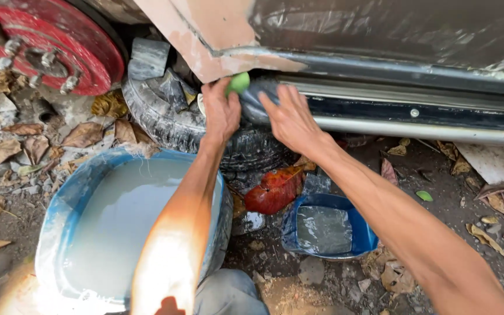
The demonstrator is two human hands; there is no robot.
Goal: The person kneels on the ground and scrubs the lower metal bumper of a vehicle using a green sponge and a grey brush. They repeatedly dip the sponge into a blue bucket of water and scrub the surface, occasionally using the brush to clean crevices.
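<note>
My left hand grips a small green sponge-like pad and presses it to the lower edge of a car body panel covered in pinkish primer. My right hand rests flat, fingers spread, on the dark rounded end of the car's side step, just right of the pad. Both forearms reach up from the bottom of the view. Part of the pad is hidden inside my left fist.
A large blue tub of cloudy water sits under my left arm. A small blue container with water stands lower right of it. A tyre lies under the car, a red wheel hub top left. Dry leaves and stones cover the ground.
</note>
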